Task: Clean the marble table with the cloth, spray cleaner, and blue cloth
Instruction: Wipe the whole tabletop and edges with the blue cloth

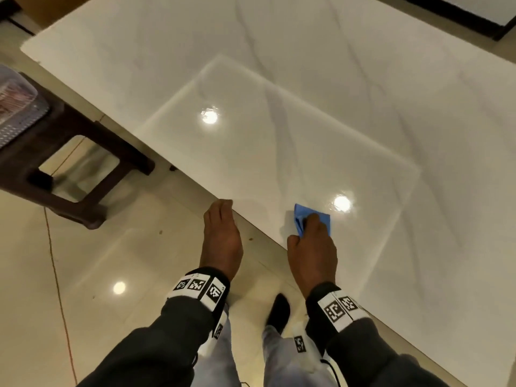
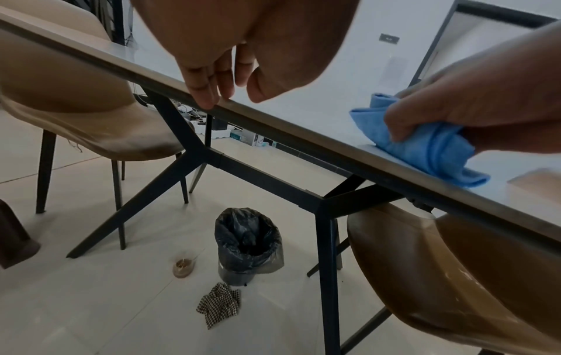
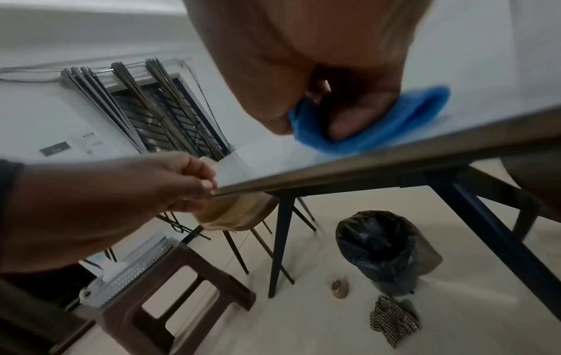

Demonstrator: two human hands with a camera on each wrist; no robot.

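Right hand is gripping the bunched blue cloth, pressing it on the marble surface near the front edge. Left hand is resting loose-fingered (probably steadying) on that edge. Risk: cloth slipping off the edge.

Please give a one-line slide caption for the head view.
Right hand wipes marble table with blue cloth; left hand touches its edge.

My right hand covers most of the blue cloth; my own fingers hide whether its underside lies flat.
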